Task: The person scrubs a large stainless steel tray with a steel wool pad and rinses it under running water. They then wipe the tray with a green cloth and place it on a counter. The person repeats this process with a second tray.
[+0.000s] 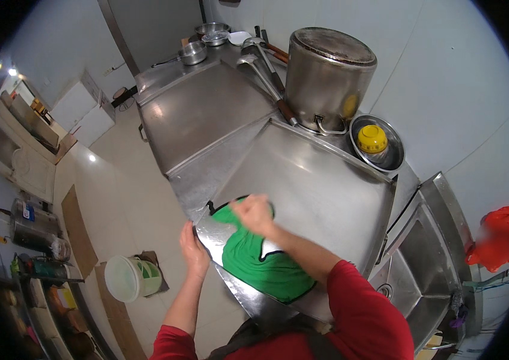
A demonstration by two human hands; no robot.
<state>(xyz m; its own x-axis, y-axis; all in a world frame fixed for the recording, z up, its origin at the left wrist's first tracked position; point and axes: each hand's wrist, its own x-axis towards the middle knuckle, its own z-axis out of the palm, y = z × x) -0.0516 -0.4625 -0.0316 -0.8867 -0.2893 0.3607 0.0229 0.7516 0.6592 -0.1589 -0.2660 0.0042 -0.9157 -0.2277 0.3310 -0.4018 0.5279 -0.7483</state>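
Note:
A green cloth with black edging (259,265) lies crumpled on a stainless steel cover (322,189) in front of me. My right hand (253,215) is closed on the far part of the cloth and looks slightly blurred. At the cover's left edge, my left hand (194,252) rests against the metal rim with its fingers extended, holding nothing. Wet streaks show on the metal between the two hands.
Beyond stand a large steel pot (331,81), ladles (265,85) and a steel bowl (398,155) holding a yellow bowl (372,138). Another steel cover (205,117) lies farther left. A steel sink (416,270) is at right, a plastic bucket (124,279) on the floor at left.

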